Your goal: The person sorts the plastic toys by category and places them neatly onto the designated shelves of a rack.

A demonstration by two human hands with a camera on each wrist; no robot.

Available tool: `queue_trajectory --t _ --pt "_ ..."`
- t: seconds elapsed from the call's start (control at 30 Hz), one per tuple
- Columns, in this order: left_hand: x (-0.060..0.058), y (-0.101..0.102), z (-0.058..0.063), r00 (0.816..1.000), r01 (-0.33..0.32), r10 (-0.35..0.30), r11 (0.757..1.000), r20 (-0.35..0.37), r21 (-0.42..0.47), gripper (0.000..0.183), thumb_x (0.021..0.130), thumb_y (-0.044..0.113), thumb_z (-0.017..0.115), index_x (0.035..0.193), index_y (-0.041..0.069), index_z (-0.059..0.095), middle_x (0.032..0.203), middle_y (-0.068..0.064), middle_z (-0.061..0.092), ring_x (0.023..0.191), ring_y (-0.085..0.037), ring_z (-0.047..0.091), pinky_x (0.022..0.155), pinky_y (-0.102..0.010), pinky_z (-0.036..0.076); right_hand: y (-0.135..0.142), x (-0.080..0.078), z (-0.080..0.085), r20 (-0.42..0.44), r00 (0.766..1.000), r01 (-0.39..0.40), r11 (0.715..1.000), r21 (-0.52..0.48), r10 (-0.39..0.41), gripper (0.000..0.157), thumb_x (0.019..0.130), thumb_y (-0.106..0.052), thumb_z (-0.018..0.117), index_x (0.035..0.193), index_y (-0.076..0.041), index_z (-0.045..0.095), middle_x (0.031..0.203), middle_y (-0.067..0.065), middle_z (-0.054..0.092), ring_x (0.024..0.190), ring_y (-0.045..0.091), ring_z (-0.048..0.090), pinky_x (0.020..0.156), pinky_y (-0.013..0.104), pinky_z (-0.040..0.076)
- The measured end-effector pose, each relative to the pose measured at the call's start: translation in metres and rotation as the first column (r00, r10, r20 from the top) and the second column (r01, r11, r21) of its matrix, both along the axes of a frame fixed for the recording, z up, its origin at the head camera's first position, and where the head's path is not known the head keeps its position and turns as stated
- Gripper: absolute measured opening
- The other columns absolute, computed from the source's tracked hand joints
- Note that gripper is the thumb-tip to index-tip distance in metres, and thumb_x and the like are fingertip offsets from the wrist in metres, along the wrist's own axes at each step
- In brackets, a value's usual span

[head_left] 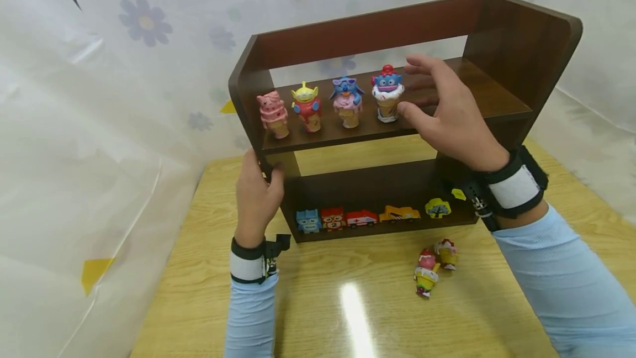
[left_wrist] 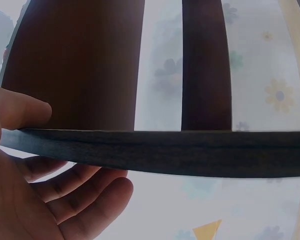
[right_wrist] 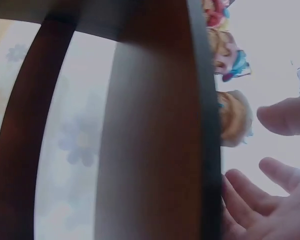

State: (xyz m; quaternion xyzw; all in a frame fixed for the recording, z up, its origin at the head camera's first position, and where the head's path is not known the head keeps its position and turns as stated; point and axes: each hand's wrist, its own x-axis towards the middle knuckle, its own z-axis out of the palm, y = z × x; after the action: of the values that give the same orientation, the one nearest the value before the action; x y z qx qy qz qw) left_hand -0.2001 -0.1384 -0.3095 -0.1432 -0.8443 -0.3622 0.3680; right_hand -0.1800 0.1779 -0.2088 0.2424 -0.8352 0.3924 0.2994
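A dark brown two-tier wooden shelf (head_left: 367, 24) stands on the table. My left hand (head_left: 257, 198) grips its left side panel, thumb inside and fingers outside, as the left wrist view shows. On the upper board stand a pink pig ice-cream figure (head_left: 274, 115), a yellow-headed alien figure (head_left: 307, 106), a blue figure with sunglasses (head_left: 346, 102) and a blue figure with a red ball on top (head_left: 387, 94). My right hand (head_left: 454, 112) is just right of that last figure, fingers spread and relaxed. In the right wrist view a gap shows between the thumb and the cone (right_wrist: 234, 119).
On the lower board sit a blue owl block (head_left: 308, 221), a red owl block (head_left: 333, 219), a red-and-white ambulance (head_left: 361, 218), a yellow digger (head_left: 399, 214) and a yellow tree piece (head_left: 438, 208). Two ice-cream figures (head_left: 425, 273) lie on the table (head_left: 323, 303) in front.
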Motion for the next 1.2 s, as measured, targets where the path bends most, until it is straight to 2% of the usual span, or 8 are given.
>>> queue_trajectory --t 0.1,0.2,0.33,0.47,0.67,0.8,0.97,1.2 --pt "0.000 -0.001 -0.001 1.000 0.004 -0.004 1.000 0.007 0.001 0.041 0.088 0.017 0.058 0.124 0.000 0.050 0.101 -0.017 0.058 0.070 -0.027 0.052 0.060 -0.041 0.046 0.005 0.012 -0.003 -0.125 0.989 0.075 0.996 -0.051 -0.081 0.056 0.084 -0.003 0.064 0.137 -0.007 0.046 0.134 0.014 0.052 0.113 0.025 0.053 0.092 0.030 0.049" --pt "-0.001 -0.001 -0.001 1.000 0.007 -0.007 1.000 0.002 0.001 0.042 0.088 0.016 0.058 0.125 0.000 0.049 0.102 -0.017 0.058 0.069 -0.027 0.051 0.060 -0.042 0.045 0.009 0.026 -0.005 -0.270 0.951 0.121 0.985 -0.124 -0.151 0.043 0.082 -0.002 0.063 0.125 -0.001 0.058 0.125 0.016 0.059 0.109 0.016 0.054 0.086 0.013 0.044" --pt "-0.001 -0.002 -0.001 1.000 0.006 -0.006 1.000 -0.012 0.003 0.042 0.088 0.016 0.058 0.126 0.000 0.049 0.102 -0.017 0.058 0.069 -0.027 0.051 0.060 -0.042 0.043 0.008 0.049 -0.012 -0.393 0.902 0.107 0.974 -0.202 -0.180 0.028 0.080 -0.005 0.060 0.105 0.007 0.066 0.109 0.024 0.065 0.103 0.019 0.054 0.084 0.014 0.041" --pt "-0.001 -0.003 -0.001 1.000 0.001 -0.001 1.000 -0.016 0.003 0.042 0.088 0.016 0.058 0.125 0.000 0.049 0.101 -0.017 0.058 0.068 -0.027 0.051 0.060 -0.042 0.043 0.008 0.067 -0.033 -0.414 0.900 0.086 0.986 -0.140 -0.137 0.025 0.078 -0.008 0.060 0.095 0.008 0.068 0.096 0.026 0.067 0.092 0.030 0.053 0.083 0.019 0.036" --pt "-0.003 -0.004 0.000 1.000 0.000 0.000 1.000 -0.025 -0.005 0.042 0.088 0.016 0.057 0.126 -0.001 0.050 0.102 -0.018 0.059 0.070 -0.027 0.051 0.061 -0.042 0.043 0.022 0.076 -0.095 -0.228 0.973 0.062 0.986 0.152 -0.026 0.029 0.074 0.000 0.068 0.103 -0.001 0.068 0.105 0.013 0.064 0.078 0.012 0.054 0.070 0.017 0.043" --pt "-0.003 -0.002 0.001 1.000 0.002 -0.003 1.000 -0.022 -0.007 0.042 0.087 0.016 0.057 0.126 -0.001 0.050 0.105 -0.019 0.059 0.075 -0.028 0.052 0.064 -0.044 0.045 0.027 0.079 -0.140 -0.070 0.997 0.056 0.972 0.227 -0.041 0.041 0.073 0.001 0.072 0.113 -0.005 0.063 0.115 0.010 0.059 0.071 0.005 0.052 0.058 0.019 0.047" --pt "-0.003 0.000 0.001 1.000 0.013 -0.013 1.000 -0.010 0.000 0.042 0.087 0.015 0.057 0.125 -0.001 0.050 0.105 -0.018 0.058 0.077 -0.029 0.052 0.065 -0.044 0.044 0.031 0.088 -0.176 0.094 0.993 0.048 0.959 0.280 -0.077 0.042 0.077 -0.004 0.071 0.117 -0.006 0.058 0.117 0.010 0.056 0.068 0.004 0.050 0.051 0.021 0.042" --pt "-0.001 0.000 -0.001 1.000 0.011 -0.011 1.000 -0.002 0.000 0.041 0.088 0.018 0.057 0.125 0.000 0.051 0.104 -0.018 0.059 0.076 -0.028 0.053 0.064 -0.044 0.046 0.027 0.102 -0.205 0.231 0.957 0.065 0.908 0.415 -0.174 0.043 0.079 -0.014 0.072 0.119 -0.002 0.059 0.109 0.014 0.059 0.066 0.007 0.051 0.053 0.024 0.044"
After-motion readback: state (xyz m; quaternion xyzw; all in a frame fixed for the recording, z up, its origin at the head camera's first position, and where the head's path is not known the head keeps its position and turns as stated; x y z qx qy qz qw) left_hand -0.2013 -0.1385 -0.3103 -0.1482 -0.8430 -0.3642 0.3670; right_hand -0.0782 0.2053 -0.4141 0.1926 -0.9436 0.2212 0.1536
